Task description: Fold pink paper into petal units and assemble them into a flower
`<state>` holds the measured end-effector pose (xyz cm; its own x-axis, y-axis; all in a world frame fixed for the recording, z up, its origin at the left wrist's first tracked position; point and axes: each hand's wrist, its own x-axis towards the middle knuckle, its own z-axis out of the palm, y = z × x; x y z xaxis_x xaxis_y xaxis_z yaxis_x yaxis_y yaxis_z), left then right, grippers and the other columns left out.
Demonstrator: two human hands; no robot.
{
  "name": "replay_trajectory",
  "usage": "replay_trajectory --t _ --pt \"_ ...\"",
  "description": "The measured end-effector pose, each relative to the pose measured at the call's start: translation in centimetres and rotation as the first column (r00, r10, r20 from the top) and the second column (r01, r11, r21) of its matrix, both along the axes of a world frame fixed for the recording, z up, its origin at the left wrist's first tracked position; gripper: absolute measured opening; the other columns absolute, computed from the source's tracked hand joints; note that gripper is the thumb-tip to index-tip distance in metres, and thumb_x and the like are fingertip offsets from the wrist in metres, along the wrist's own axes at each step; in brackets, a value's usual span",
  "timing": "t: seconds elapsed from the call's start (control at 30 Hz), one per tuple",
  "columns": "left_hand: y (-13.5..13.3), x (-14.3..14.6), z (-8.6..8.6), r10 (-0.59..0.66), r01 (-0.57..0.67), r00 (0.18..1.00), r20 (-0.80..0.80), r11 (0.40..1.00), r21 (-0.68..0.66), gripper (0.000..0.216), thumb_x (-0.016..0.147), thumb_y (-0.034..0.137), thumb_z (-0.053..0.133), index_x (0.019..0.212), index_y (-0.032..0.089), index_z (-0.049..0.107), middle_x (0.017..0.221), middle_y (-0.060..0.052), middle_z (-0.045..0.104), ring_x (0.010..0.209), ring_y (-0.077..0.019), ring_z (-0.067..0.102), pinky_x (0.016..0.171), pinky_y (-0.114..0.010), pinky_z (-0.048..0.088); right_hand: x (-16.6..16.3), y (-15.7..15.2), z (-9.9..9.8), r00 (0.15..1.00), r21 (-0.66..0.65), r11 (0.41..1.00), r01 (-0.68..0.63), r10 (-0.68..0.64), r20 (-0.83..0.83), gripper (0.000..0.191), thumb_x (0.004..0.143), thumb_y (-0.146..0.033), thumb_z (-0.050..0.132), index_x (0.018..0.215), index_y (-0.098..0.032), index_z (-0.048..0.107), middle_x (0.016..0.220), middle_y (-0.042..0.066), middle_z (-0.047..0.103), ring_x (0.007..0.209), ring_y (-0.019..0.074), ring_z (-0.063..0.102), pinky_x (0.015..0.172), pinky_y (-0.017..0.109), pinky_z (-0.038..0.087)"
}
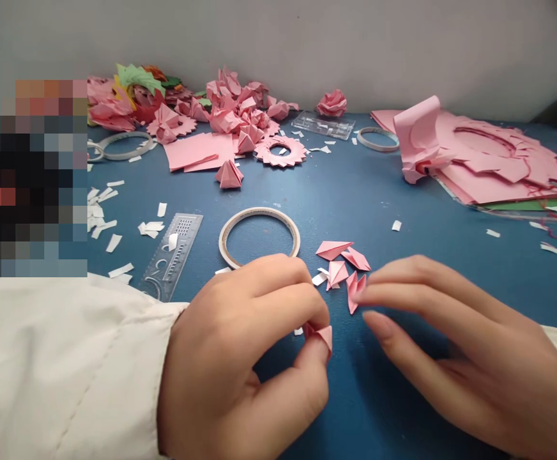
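Between the thumb and forefinger of my left hand (pixel 254 351) is a small folded pink paper piece (pixel 325 337), mostly covered by the fingers. My right hand (pixel 460 345) is open, its thumb apart from the fingers. Its fingertips touch a folded pink paper piece (pixel 354 294) with two points, lying on the blue table. Several more folded pieces lie just beyond, among them a flat pointed one (pixel 333 249) and a small one (pixel 336 273). A roll of double-sided tape (pixel 223 239) lies behind my left hand.
A clear plastic ruler (pixel 183 246) and white paper scraps (pixel 114 243) lie left of the tape. Along the wall are crumpled pink paper shapes (pixel 240 108), a notched paper ring (pixel 281 151) and pink sheets (pixel 197 151). A large layered pink paper shape (pixel 522 153) sits at right.
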<state>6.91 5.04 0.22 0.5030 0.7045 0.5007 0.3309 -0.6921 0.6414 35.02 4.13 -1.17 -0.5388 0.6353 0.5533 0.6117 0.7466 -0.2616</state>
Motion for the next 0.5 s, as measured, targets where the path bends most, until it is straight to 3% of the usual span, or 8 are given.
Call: replay_trajectory --t 0.1,0.2,0.3,0.4,0.5 --pt "-0.5 0.5 -0.1 0.037 -0.037 0.999 0.023 0.999 0.000 0.019 0.108 0.010 0.059 0.102 0.028 0.062 0.094 0.005 0.075 0.081 -0.0147 0.067 0.071 -0.029 0.054 -0.2 0.9 -0.1 0.997 0.102 0.994 0.051 -0.057 0.054 0.019 0.129 -0.019 0.065 0.145 -0.028 0.072 0.124 0.009 0.089 0.110 0.0265 0.090 0.098 0.042 0.070" --pt "-1.3 0.8 -0.6 0.106 -0.103 0.994 0.042 0.993 -0.058 0.018 0.111 0.013 0.060 0.115 0.030 0.064 0.105 0.006 0.084 0.093 -0.0149 0.081 0.088 -0.030 0.064 -0.2 1.4 -0.2 0.991 0.153 0.985 0.082 -0.096 0.088 0.022 0.130 -0.019 0.063 0.151 -0.026 0.070 0.132 0.011 0.089 0.121 0.0296 0.089 0.103 0.045 0.066" --pt "-1.7 0.8 -0.7 0.177 -0.173 0.983 0.037 0.980 -0.102 0.030 0.112 0.016 0.061 0.137 0.033 0.065 0.110 0.009 0.087 0.094 -0.0136 0.086 0.095 -0.031 0.067 -0.1 1.3 -0.3 0.984 0.157 0.983 0.091 -0.113 0.137 0.024 0.130 -0.018 0.061 0.151 -0.027 0.069 0.123 0.008 0.089 0.110 0.0289 0.087 0.093 0.045 0.060" --pt "-1.2 0.3 -0.2 0.124 -0.125 0.992 -0.016 0.982 -0.143 0.047 0.116 0.018 0.064 0.159 0.035 0.059 0.109 0.011 0.087 0.088 -0.0126 0.085 0.087 -0.027 0.067 -0.2 1.0 -0.4 0.982 0.121 0.988 0.092 -0.111 0.156 0.028 0.130 -0.019 0.060 0.157 -0.025 0.068 0.107 0.002 0.087 0.088 0.0255 0.081 0.083 0.045 0.054" --pt "-0.5 -0.2 0.4 0.043 -0.059 0.994 -0.103 0.986 -0.157 0.038 0.118 0.017 0.065 0.153 0.032 0.064 0.104 0.010 0.086 0.076 -0.0124 0.076 0.087 -0.024 0.068 -0.5 0.8 -0.2 0.986 0.064 0.995 0.074 -0.083 0.145 0.027 0.131 -0.020 0.059 0.156 -0.027 0.066 0.105 0.001 0.087 0.083 0.0248 0.081 0.083 0.044 0.055"
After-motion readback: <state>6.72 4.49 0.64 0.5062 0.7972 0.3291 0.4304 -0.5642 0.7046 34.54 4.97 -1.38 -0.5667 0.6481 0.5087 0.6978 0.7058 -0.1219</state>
